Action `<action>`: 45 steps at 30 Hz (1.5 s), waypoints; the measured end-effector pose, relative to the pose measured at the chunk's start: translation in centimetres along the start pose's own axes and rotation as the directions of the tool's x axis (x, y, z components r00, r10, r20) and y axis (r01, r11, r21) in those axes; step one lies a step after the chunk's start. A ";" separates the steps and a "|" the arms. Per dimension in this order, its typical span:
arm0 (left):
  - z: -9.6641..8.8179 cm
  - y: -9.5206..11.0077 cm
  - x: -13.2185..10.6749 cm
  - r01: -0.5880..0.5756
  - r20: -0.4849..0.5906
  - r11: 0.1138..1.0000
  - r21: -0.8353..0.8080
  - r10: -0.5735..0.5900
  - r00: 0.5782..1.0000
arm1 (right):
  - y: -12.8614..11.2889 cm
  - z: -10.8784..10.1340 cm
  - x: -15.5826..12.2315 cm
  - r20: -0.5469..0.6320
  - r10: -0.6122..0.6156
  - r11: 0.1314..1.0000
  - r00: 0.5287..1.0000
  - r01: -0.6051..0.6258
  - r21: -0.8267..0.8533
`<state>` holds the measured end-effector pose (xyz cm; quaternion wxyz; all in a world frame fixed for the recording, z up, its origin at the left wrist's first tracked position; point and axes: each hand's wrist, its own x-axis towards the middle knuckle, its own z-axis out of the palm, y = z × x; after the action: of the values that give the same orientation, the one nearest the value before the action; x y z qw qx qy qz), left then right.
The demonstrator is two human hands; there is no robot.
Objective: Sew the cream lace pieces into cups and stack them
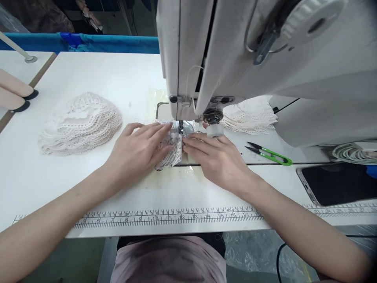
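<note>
A white lace piece (172,155) lies under the presser foot (180,126) of a sewing machine (203,47). My left hand (140,145) rests on the lace from the left, its fingers stretched out and slightly spread, with the thumb over the lace. From the right, my right hand (219,159) lies low beside the foot, fingers extended and their tips touching the lace's right edge. Its thumb is hidden. The needle's tip cannot be made out.
Stacked lace pieces (82,125) lie on the left, and more lace (250,114) sits behind the machine head. Green thread snips (269,153), a phone (338,182) and a coiled cord (355,152) are at right. A printed ruler (167,217) runs along the table's front edge.
</note>
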<state>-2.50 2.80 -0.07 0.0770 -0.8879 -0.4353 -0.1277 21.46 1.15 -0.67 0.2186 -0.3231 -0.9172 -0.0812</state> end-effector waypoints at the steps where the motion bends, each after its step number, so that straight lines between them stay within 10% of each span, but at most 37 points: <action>1: 0.3 0.2 0.2 -0.004 0.023 1.000 -0.020 0.005 1.000 | -0.2 0.1 0.0 -0.005 0.000 1.000 1.000 0.001 0.011; 11: 0.4 0.9 0.6 -0.270 -0.122 0.954 -0.133 0.254 0.959 | -0.2 0.2 0.1 -0.037 0.006 0.999 0.999 -0.007 -0.031; 45: 0.1 1.1 -0.3 -0.390 -0.269 0.921 -0.017 0.371 0.889 | -0.2 1.0 0.9 -0.030 0.075 0.996 0.997 -0.073 0.059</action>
<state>-1.79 1.90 -0.26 0.1258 -0.9334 -0.2343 -0.2409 20.35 1.75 -1.16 0.2454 -0.3489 -0.9030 -0.0516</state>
